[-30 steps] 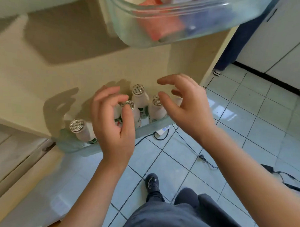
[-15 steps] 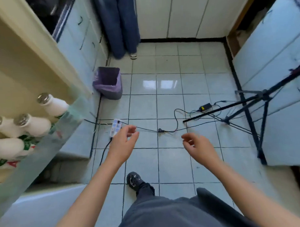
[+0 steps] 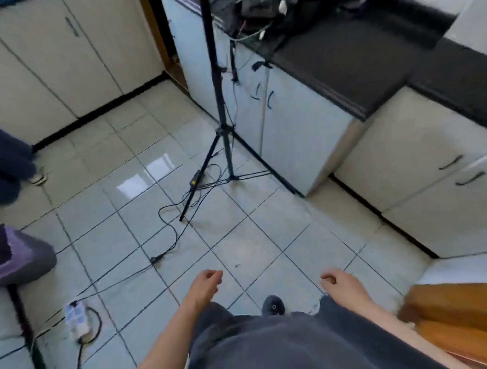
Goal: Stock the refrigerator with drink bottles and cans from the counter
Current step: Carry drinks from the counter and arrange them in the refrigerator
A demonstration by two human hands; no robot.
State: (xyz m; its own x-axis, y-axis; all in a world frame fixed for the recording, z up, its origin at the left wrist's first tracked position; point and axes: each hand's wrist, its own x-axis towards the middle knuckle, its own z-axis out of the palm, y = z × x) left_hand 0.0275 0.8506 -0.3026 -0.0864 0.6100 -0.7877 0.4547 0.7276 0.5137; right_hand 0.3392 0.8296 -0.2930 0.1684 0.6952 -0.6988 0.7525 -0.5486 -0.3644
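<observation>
Over the tiled floor point(image 3: 266, 238), the left hand point(image 3: 205, 282) and right hand point(image 3: 341, 284) hang loosely curled, holding nothing. Ahead and to the right runs the dark desk point(image 3: 356, 61), nearer the right hand; no bottles or cans show on the stretch in view, only blurred gear point(image 3: 261, 7).
</observation>
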